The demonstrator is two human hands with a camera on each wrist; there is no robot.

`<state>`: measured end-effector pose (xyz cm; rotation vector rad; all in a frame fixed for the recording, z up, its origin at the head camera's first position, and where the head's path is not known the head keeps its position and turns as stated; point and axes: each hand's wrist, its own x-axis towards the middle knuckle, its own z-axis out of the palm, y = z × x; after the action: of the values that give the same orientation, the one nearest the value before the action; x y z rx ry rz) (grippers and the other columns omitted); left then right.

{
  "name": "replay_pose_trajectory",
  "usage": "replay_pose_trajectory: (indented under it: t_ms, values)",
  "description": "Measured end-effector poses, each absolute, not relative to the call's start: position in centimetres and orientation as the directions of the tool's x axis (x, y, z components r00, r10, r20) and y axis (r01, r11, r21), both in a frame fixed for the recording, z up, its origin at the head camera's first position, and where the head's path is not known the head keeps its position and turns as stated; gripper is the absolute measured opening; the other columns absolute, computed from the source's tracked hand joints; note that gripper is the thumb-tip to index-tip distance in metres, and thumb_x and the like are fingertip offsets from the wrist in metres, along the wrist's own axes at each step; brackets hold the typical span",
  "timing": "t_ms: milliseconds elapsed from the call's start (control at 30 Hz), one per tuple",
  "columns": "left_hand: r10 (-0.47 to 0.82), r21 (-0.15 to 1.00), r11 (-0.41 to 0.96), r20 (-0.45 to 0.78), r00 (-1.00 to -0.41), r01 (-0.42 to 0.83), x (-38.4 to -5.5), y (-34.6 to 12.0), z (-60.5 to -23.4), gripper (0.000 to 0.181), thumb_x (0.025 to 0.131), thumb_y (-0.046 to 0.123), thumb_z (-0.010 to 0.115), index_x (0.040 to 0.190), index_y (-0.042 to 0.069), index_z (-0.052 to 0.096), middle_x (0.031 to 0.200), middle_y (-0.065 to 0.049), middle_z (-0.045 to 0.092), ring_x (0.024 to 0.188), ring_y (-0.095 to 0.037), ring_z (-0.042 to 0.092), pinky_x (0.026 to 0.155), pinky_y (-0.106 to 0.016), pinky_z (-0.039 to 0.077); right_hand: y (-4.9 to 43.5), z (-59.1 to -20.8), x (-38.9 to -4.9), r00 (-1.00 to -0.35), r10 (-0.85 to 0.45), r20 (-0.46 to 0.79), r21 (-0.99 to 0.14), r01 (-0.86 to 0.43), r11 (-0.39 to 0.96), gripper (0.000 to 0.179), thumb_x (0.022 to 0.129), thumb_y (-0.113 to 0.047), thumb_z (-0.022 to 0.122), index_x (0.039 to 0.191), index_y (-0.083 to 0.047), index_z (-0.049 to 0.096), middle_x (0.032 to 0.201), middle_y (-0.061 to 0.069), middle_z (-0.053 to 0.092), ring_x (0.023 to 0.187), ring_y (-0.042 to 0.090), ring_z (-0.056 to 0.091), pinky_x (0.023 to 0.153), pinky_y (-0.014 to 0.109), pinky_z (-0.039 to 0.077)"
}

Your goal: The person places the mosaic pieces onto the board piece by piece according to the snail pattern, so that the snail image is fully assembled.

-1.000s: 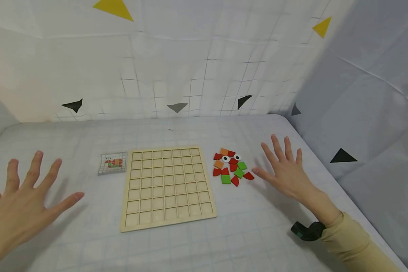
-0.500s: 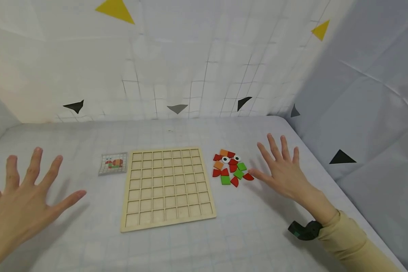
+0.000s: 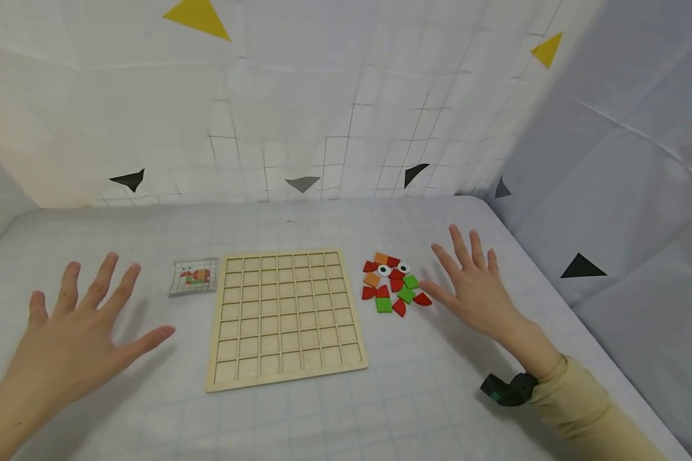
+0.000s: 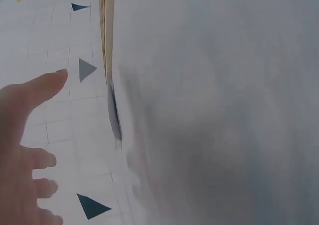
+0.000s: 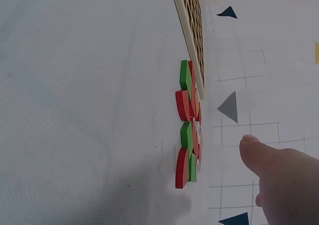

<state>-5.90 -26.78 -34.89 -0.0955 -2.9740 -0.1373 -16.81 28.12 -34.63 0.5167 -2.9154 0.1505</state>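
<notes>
Both my hands are raised over the table [image 3: 300,426], palms down, fingers straight and parted. My left hand [image 3: 75,352] is in the lower left of the frame, its thumb pointing toward the board [image 3: 289,314] but apart from it. My right hand [image 3: 478,291] is right of centre, thumb toward the pieces. From the head that thumb looks just beside a green piece [image 3: 411,282]; the right wrist view shows it raised clear of them all.

The board, a pale grid, lies flat near the middle of the frame. Touching or just beside its upper left corner is the card [image 3: 195,276], with a small red, green and orange picture on a grid. Close by the board's right side the loose pieces lie bunched: red rounded wedges [image 3: 422,299], three green ones, two orange squares [image 3: 371,279] and two white eyes [image 3: 383,270].

At the lower right I wear a tan sleeve [image 3: 594,410], a black device [image 3: 510,389] at its cuff. White sheeting [image 3: 300,102] with yellow [image 3: 198,18] and dark triangles [image 3: 584,266] fills the upper frame.
</notes>
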Motion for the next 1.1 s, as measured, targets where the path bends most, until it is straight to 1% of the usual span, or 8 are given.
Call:
replay_pose_trajectory:
  t_ms: [100, 167, 300, 400, 500, 733, 867, 1100]
  values:
    - [0.089, 0.133, 0.985, 0.155, -0.984, 0.110, -6.1, -26.1, -35.2, 0.110, 0.081, 0.077, 0.059, 0.161, 0.013, 0.018, 0.166, -0.019, 0.016, 0.149, -0.052, 0.006, 0.110, -0.077, 0.005, 27.7, -34.8, -17.1, -0.917, -0.342, 0.207, -0.093, -0.366, 0.926, 0.072, 0.095, -0.050, 0.061, 0.151, -0.009, 0.043, 0.168, 0.016, 0.006, 0.152, 0.048, 0.005, 0.112, 0.076, 0.016]
    - [0.104, 0.178, 0.976, 0.108, -0.989, 0.122, -6.2, -25.7, -35.3, 0.112, 0.080, 0.078, 0.059, 0.161, 0.011, 0.019, 0.163, -0.021, 0.022, 0.147, -0.053, 0.014, 0.111, -0.076, 0.010, 27.3, -35.0, -17.4, -0.911, -0.348, 0.221, -0.123, -0.380, 0.917, 0.066, 0.095, -0.044, 0.063, 0.148, -0.008, 0.047, 0.166, 0.018, 0.014, 0.150, 0.047, 0.014, 0.112, 0.074, 0.021]
    - [0.119, 0.305, 0.948, -0.061, -0.991, 0.095, -6.1, -24.6, -35.4, 0.116, 0.078, 0.081, 0.059, 0.161, 0.013, 0.017, 0.159, -0.029, 0.027, 0.139, -0.058, 0.029, 0.098, -0.078, 0.030, 26.6, -35.3, -18.1, -0.895, -0.359, 0.264, -0.224, -0.419, 0.880, 0.051, 0.095, -0.030, 0.068, 0.137, -0.005, 0.057, 0.154, 0.021, 0.041, 0.139, 0.044, 0.039, 0.108, 0.068, 0.035]
    - [0.151, 0.388, 0.917, -0.136, -0.979, 0.088, -5.9, -23.6, -35.7, 0.116, 0.075, 0.080, 0.063, 0.160, 0.014, 0.022, 0.158, -0.026, 0.031, 0.136, -0.056, 0.036, 0.094, -0.075, 0.037, 26.2, -35.6, -18.6, -0.891, -0.354, 0.285, -0.327, -0.438, 0.838, 0.038, 0.094, -0.020, 0.070, 0.127, -0.003, 0.065, 0.136, 0.019, 0.058, 0.126, 0.039, 0.052, 0.102, 0.062, 0.044]
    - [0.202, 0.455, 0.883, -0.143, -0.969, 0.117, -5.8, -22.8, -36.0, 0.114, 0.073, 0.078, 0.068, 0.158, 0.013, 0.029, 0.159, -0.017, 0.036, 0.139, -0.050, 0.038, 0.101, -0.070, 0.037, 25.8, -36.2, -19.1, -0.895, -0.339, 0.290, -0.404, -0.436, 0.804, 0.029, 0.093, -0.015, 0.072, 0.118, -0.003, 0.070, 0.121, 0.015, 0.067, 0.114, 0.034, 0.060, 0.096, 0.056, 0.050]
    - [0.277, 0.557, 0.814, -0.126, -0.953, 0.164, -6.0, -21.8, -36.6, 0.120, 0.066, 0.074, 0.076, 0.157, 0.011, 0.031, 0.161, -0.015, 0.033, 0.143, -0.045, 0.034, 0.108, -0.066, 0.032, 24.9, -37.7, -20.4, -0.898, -0.307, 0.314, -0.470, -0.428, 0.772, 0.022, 0.091, -0.012, 0.073, 0.111, -0.002, 0.072, 0.104, 0.012, 0.072, 0.096, 0.029, 0.065, 0.087, 0.049, 0.056]
    - [0.292, 0.579, 0.797, -0.124, -0.948, 0.169, -6.1, -21.5, -37.1, 0.121, 0.064, 0.072, 0.078, 0.158, 0.013, 0.030, 0.161, -0.017, 0.031, 0.143, -0.047, 0.033, 0.108, -0.068, 0.031, 24.1, -38.0, -20.8, -0.905, -0.287, 0.315, -0.477, -0.412, 0.776, 0.020, 0.091, -0.015, 0.073, 0.108, -0.003, 0.074, 0.099, 0.009, 0.071, 0.093, 0.027, 0.065, 0.084, 0.045, 0.056]
    - [0.299, 0.585, 0.791, -0.118, -0.947, 0.177, -6.0, -21.2, -37.5, 0.123, 0.062, 0.072, 0.080, 0.159, 0.017, 0.028, 0.162, -0.020, 0.029, 0.143, -0.049, 0.033, 0.106, -0.069, 0.033, 22.1, -37.8, -20.8, -0.890, -0.304, 0.341, -0.480, -0.443, 0.757, 0.012, 0.090, -0.014, 0.074, 0.099, -0.005, 0.075, 0.094, 0.006, 0.068, 0.090, 0.026, 0.061, 0.079, 0.041, 0.052]
